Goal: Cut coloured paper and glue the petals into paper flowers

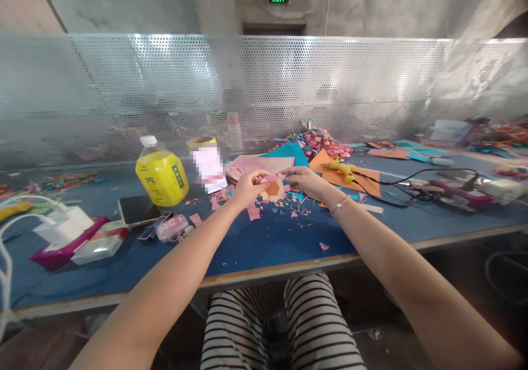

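Between my hands is a small paper craft piece (pixel 273 189), with a pink folded rim around an orange middle. My left hand (pixel 249 186) pinches its left side, fingertips closed on the pink paper. At its upper right, my right hand (pixel 304 180) has its fingers closed on the pink edge too. How the paper is folded under the fingertips is too small to make out. Pink paper scraps (pixel 254 211) lie just below and around the piece. Behind it rest pink sheets (pixel 264 166) and a blue sheet (pixel 289 153).
A yellow glue gun (pixel 341 171) with a black cable lies on orange paper (pixel 369 180) at right. To the left stand a yellow-liquid bottle (pixel 161 175), a phone (pixel 138 210) and a power strip (pixel 61 252). Paper strips (pixel 319 142) are heaped before the perforated metal screen (pixel 350 84).
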